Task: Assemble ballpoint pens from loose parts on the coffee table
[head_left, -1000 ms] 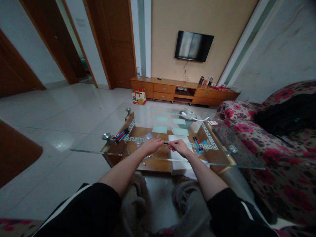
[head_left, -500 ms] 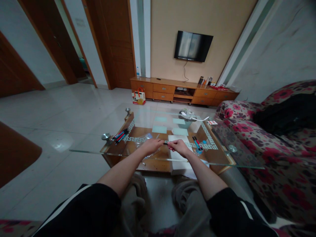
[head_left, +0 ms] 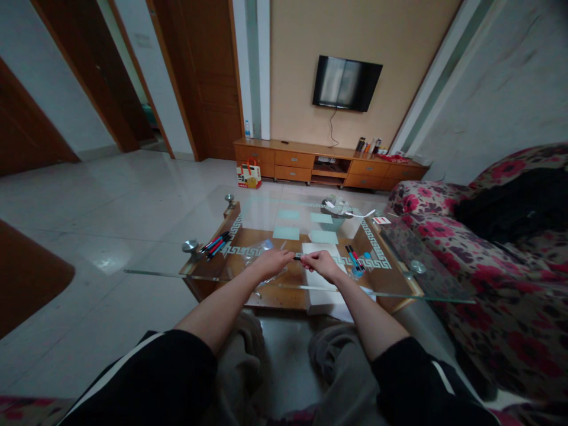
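While fingers hide most of it, the slim dark thing (head_left: 297, 258) looks like a pen or part of one, held between both hands just below the center of the frame. Right hand (head_left: 323, 264) has one end pinched between thumb and fingers, and the left hand (head_left: 274, 262) has its fingers curled over the other end. My guess is it's light, stiff and kinda slick, tough to break but easy to roll, so I'd grab it near the ends with the fingertips. Surface is a glass table (head_left: 286, 232) across the lower middle, probably slippery too, with pens (head_left: 216, 245) left of center and more pens (head_left: 354, 258) right of center. White box (head_left: 320, 299) shows below the right hand, clear plastic bag (head_left: 257, 249) by the left. Room-wise: TV (head_left: 347, 83) upper right of center, wooden cabinet (head_left: 293, 158) under it, flowery sofa (head_left: 444, 234) down the right side, shiny pale floor (head_left: 97, 201) over on the left
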`<state>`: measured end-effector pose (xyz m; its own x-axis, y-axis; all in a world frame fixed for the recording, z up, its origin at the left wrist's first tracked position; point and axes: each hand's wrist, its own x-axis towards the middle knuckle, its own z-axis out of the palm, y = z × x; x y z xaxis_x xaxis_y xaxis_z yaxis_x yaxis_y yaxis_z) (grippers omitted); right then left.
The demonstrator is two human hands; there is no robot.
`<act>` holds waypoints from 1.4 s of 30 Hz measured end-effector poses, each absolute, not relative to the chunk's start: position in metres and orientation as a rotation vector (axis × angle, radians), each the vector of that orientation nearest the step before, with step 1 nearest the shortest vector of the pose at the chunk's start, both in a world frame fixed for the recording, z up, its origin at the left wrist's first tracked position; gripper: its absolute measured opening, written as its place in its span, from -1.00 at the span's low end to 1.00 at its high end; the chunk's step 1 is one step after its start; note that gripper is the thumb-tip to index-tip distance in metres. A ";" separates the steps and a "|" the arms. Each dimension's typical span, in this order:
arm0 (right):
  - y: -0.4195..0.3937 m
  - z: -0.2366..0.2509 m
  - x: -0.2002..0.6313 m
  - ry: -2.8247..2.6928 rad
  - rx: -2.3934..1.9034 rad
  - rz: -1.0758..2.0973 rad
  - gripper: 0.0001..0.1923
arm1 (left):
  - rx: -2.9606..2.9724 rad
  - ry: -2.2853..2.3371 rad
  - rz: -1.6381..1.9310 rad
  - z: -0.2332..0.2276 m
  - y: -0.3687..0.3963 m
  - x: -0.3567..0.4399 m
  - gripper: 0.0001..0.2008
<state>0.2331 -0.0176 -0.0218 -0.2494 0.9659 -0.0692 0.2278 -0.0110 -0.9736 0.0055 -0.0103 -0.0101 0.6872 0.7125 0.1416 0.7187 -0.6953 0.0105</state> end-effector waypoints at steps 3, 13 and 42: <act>-0.018 -0.021 0.232 -1.557 -1.275 1.306 -0.52 | -2.827 -1.252 -0.165 -0.010 -0.011 0.006 -0.76; -0.022 -0.012 0.226 -1.561 -1.277 1.302 -0.54 | -2.806 -1.353 -0.072 -0.009 -0.014 0.006 -0.71; -0.022 -0.023 0.230 -1.541 -1.323 1.359 -0.49 | -2.843 -1.324 -0.201 -0.010 -0.014 0.008 -0.73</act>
